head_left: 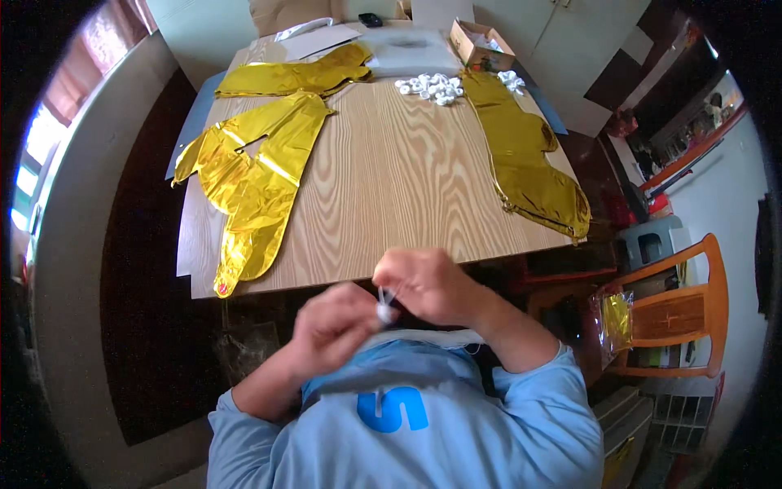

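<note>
Both hands are raised in front of my chest, just off the table's near edge. Between the fingers of my left hand [332, 323] is a small white bundle [385, 312], perhaps a little roll of ribbon or string. Thin white strands run up from it to my right hand [423, 281], whose fingers are pinched on them. Motion blurs the fingertips a little. On the table, a flat gold foil balloon [261, 175] lies to the left, its narrow end hanging at the near edge. A second foil balloon [297, 76] lies behind it, another [521, 151] along the right side.
A pile of small white rolls [432, 88] sits at the back of the wooden table [391, 179], near an open cardboard box [482, 45] and clear plastic sheets [411, 53]. A wooden chair [672, 314] holding a gold packet [617, 319] stands at the right.
</note>
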`<state>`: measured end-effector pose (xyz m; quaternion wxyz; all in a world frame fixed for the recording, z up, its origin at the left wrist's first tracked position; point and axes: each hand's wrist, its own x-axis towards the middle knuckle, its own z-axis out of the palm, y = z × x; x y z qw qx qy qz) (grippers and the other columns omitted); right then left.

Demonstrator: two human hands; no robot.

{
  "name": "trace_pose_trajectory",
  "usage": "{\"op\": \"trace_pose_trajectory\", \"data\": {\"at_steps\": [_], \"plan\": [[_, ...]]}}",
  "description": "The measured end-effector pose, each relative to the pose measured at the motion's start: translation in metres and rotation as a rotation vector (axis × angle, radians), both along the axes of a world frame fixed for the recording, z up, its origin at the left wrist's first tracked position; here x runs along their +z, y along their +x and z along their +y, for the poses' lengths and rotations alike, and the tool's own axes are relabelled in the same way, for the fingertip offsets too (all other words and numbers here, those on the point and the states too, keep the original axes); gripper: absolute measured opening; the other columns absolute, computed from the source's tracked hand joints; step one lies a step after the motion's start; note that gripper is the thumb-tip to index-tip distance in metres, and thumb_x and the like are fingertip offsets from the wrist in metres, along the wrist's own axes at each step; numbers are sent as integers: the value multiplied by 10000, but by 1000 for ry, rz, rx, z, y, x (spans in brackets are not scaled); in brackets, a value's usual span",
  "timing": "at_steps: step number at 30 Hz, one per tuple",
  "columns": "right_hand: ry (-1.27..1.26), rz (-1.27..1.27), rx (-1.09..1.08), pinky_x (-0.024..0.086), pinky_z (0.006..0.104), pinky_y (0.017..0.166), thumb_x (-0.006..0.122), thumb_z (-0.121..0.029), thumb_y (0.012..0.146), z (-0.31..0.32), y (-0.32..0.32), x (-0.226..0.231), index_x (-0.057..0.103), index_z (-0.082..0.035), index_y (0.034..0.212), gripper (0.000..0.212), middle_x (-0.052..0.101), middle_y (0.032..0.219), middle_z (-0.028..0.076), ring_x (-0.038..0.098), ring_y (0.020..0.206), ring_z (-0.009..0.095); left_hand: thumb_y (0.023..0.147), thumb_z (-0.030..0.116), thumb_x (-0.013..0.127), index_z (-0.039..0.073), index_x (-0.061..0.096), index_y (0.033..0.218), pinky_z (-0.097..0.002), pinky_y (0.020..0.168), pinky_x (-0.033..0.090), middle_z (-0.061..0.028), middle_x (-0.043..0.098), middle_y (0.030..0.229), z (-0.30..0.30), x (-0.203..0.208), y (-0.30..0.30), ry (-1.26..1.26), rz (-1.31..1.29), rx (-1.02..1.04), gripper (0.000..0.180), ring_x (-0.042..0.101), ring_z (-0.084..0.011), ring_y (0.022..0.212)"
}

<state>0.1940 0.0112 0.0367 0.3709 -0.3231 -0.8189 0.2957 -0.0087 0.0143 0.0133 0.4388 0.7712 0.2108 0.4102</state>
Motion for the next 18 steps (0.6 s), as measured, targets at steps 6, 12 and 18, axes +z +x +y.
{"op": "trace_pose_trajectory", "data": {"at_steps": [6, 12, 18], "plan": [[102, 26, 45, 459, 368, 589, 569, -70, 819, -1, -9, 3, 566, -54, 814, 17, 533, 723, 107, 570, 664, 293, 817, -36, 609, 4, 670, 934, -264, 665, 456, -108, 614, 799, 5, -9, 0, 114, 147, 117, 138, 568, -170, 733], [44, 104, 11, 456, 369, 574, 573, -128, 889, -4, -17, -25, 532, -43, 815, 120, 534, 727, 107, 563, 650, 308, 864, 51, 612, -5, 675, 955, -243, 688, 418, -56, 599, 787, 9, -7, -5, -280, -155, 75, 124, 528, -123, 743], [292, -64, -115, 438, 385, 524, 623, -136, 837, 8, -10, 2, 535, -48, 769, 142, 495, 668, 110, 540, 584, 300, 872, 22, 602, -16, 657, 972, -228, 681, 413, -46, 587, 825, 4, -9, 5, -328, -117, 193, 120, 520, -110, 754]]}}
